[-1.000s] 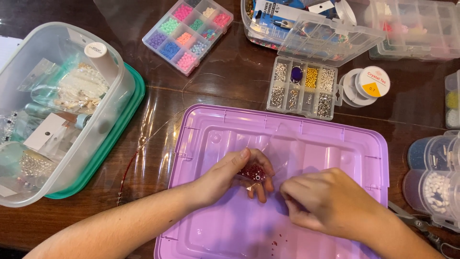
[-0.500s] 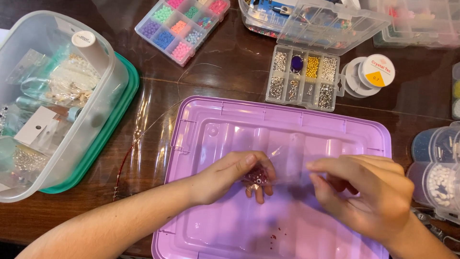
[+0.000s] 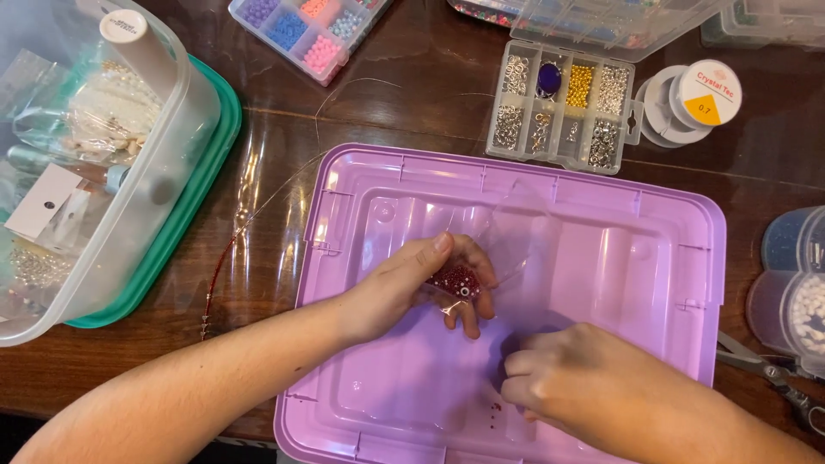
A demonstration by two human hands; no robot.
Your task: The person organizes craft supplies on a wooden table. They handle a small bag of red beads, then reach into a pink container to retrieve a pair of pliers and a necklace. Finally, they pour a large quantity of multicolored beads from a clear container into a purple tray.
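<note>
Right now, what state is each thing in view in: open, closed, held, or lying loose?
Clear bag of red beads: held in the left hand, mouth open.
Right hand: curled, fingertips down on the purple lid; any grip is hidden.
Purple lid: lying flat on the table, a few red beads loose on it.
Findings box: open.
Beaded string: lying loose on the table.
Clear tub: uncovered, filled.

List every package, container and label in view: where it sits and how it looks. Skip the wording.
Small clear bag of red beads: in the left hand, over the purple lid.
Clear tub: far left, on a teal lid, with a white-capped tube.
Clear findings box: behind the lid, silver and gold bits.
Thread spool: right of it, round white-and-orange label.
Bead organiser: top, pink, blue, purple.
</note>
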